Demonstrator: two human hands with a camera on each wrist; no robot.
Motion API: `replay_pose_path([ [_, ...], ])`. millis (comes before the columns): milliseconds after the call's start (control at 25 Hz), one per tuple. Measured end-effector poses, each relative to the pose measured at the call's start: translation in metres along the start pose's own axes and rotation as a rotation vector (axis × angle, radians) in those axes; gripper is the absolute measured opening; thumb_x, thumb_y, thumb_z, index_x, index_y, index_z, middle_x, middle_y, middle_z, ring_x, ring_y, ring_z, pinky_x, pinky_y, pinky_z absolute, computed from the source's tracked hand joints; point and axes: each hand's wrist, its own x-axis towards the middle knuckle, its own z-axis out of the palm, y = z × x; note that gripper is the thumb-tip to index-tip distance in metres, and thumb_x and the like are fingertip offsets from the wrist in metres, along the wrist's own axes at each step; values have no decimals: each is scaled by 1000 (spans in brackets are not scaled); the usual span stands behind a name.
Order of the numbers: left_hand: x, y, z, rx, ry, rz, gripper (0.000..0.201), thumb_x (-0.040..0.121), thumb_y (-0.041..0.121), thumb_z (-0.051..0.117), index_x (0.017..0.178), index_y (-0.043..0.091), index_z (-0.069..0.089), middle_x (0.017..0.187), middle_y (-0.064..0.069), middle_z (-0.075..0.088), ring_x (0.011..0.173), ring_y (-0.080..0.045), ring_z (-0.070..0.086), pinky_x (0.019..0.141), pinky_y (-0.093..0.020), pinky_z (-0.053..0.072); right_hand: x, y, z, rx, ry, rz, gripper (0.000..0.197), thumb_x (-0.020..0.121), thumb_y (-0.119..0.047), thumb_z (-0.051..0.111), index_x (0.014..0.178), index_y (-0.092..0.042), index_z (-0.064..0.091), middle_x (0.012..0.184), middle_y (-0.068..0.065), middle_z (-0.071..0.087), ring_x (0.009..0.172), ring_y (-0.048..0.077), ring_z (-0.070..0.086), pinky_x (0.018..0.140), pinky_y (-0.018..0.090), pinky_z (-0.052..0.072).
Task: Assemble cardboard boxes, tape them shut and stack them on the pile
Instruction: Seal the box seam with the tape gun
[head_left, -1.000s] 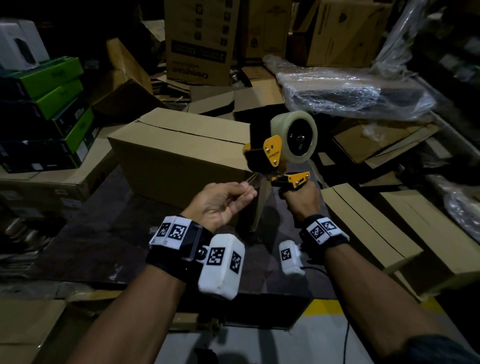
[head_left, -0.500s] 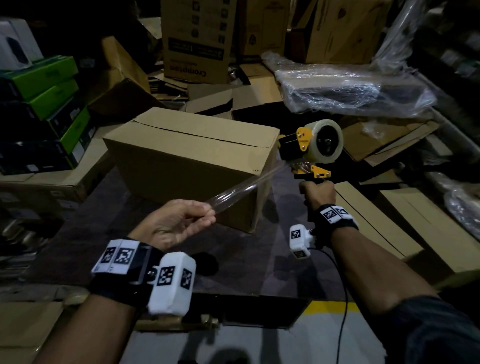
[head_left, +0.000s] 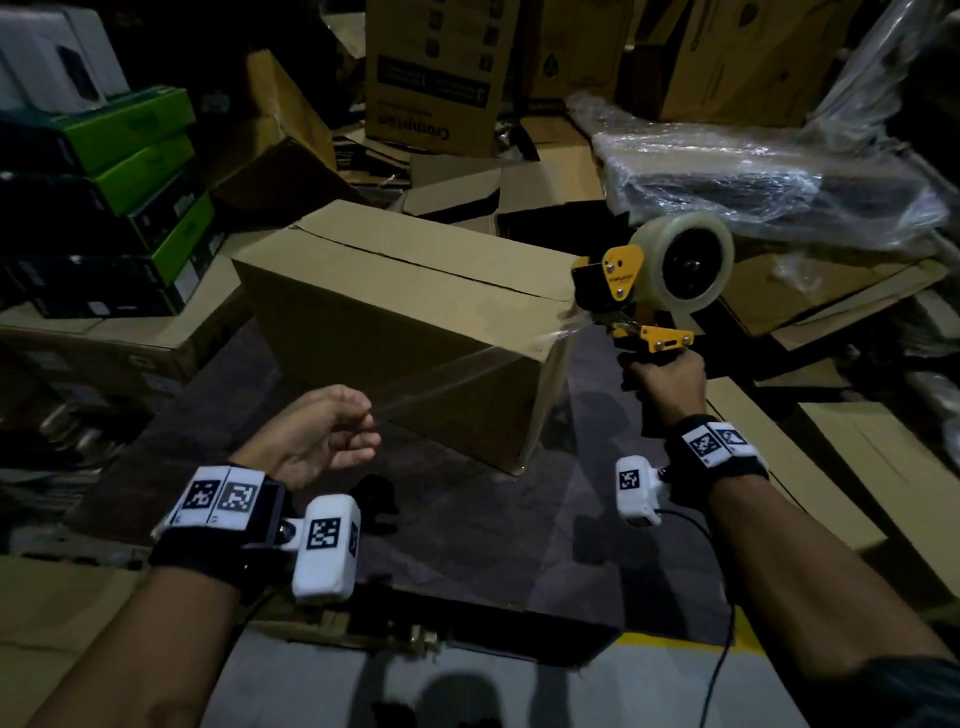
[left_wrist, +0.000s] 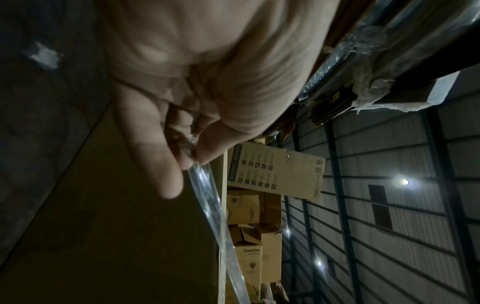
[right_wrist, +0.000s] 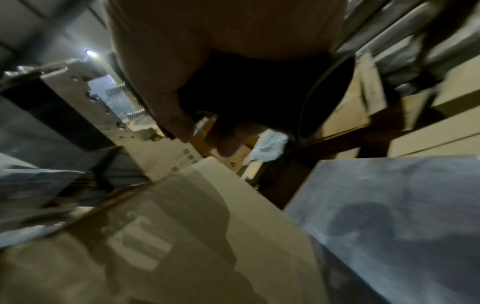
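Brown box (head_left: 395, 332), yellow-black tape dispenser (head_left: 623, 280)

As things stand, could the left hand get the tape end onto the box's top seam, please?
Probably yes: the left hand pinches the tape in front of the box, and nothing lies over the seam.

At twelve o'clock from us sits the cardboard box (head_left: 395, 332). Our right hand (head_left: 667, 382) holds the tape dispenser (head_left: 660, 280) at two o'clock, just beside the box's right end. The tape strip (head_left: 467, 371) runs across its near side to our left hand (head_left: 324, 436) at eleven.
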Motion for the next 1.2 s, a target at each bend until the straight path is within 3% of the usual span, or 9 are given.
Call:
replay_pose_path([
  [120, 16, 20, -10, 50, 63, 15, 20, 101, 12, 44, 83, 16, 52, 86, -7, 57, 81, -24, 63, 48, -28, 55, 11, -18, 0, -23, -54, -133, 15, 82, -12, 77, 76, -8, 64, 63, 10, 63, 46, 16, 57, 49, 29, 48],
  [200, 28, 34, -19, 82, 121, 40, 18, 101, 13, 43, 85, 16, 51, 97, -8, 58, 88, -27, 64, 52, -33, 55, 19, -30, -1, -80, -109, -206, 23, 81, -17, 81, 70, -17, 61, 63, 6, 64, 50, 20, 59, 53, 35, 51],
  [280, 43, 48, -35, 148, 168, 79, 16, 100, 14, 45, 87, 15, 53, 97, -9, 59, 91, -27, 64, 57, -36, 53, 25, -42, -3, -107, -170, -249, 24, 79, -27, 84, 72, -21, 62, 67, 2, 67, 54, 21, 63, 56, 36, 53],
  [400, 62, 68, -67, 258, 217, 108, 11, 98, 12, 51, 89, 11, 58, 83, -8, 61, 76, -19, 64, 52, -30, 54, 29, -63, 6, -92, -287, -290, 19, 79, -31, 84, 85, -19, 70, 77, 0, 73, 57, 16, 65, 59, 34, 54],
  [520, 75, 90, -97, 338, 240, 157, 10, 95, 9, 56, 88, 6, 61, 74, -9, 60, 48, -12, 56, 40, -23, 50, 31, -86, 26, -58, -366, -310, 17, 82, -18, 81, 93, -10, 71, 80, 3, 72, 58, 7, 62, 55, 26, 53],
  [600, 85, 105, -114, 378, 254, 194, 11, 94, 8, 59, 83, 5, 62, 70, -9, 60, 45, -10, 55, 39, -22, 48, 35, -99, 41, -87, -404, -305, 17, 82, -15, 81, 91, -10, 68, 78, 4, 69, 57, 6, 62, 52, 21, 52],
  [720, 110, 131, -143, 455, 268, 218, 18, 91, 12, 64, 75, 4, 62, 68, -9, 62, 54, -16, 56, 41, -22, 49, 40, -118, 67, -137, -442, -293, 18, 84, -14, 78, 96, -11, 65, 83, 7, 69, 66, 18, 63, 59, 31, 53],
  [920, 181, 181, -182, 516, 250, 232, 25, 94, 7, 57, 71, 12, 52, 75, -7, 58, 69, -17, 54, 59, -26, 45, 50, -147, 119, -257, -394, -277, 27, 78, -30, 82, 96, -16, 69, 81, 6, 72, 70, 26, 70, 72, 54, 60],
  [1200, 282, 257, -212, 780, 59, 355, 20, 98, 16, 54, 79, 10, 57, 80, -9, 60, 76, -20, 55, 61, -27, 40, 56, -200, 167, -317, -255, -182, 20, 78, -34, 81, 90, -22, 69, 76, 0, 73, 71, 23, 71, 75, 56, 59],
])
